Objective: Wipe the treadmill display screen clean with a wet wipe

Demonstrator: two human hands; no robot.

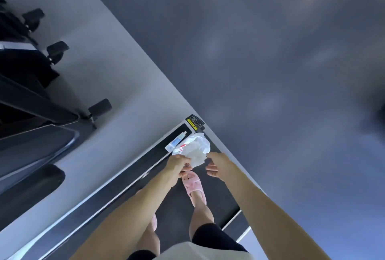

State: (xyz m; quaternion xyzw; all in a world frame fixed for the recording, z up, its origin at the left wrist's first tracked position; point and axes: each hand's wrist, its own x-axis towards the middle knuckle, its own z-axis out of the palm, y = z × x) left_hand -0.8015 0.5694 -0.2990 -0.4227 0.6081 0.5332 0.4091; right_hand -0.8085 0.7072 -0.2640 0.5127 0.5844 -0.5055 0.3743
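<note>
I stand on the dark treadmill belt (177, 207) and look down at it. My left hand (179, 166) grips a crinkled wet wipe pack (198, 140) with red print. A white wet wipe (195, 157) hangs out of the pack. My right hand (216, 166) is beside it with curled fingers, and its fingertips pinch the sheet's right edge. I cannot pick out the display screen in this view.
A small white and blue tube (176, 140) lies on the black side rail (125, 180) just beyond my hands. A yellow warning label (194, 123) marks the rail's far end. Pink slippers (193, 184) are on the belt. Black gym equipment (31, 103) stands at left.
</note>
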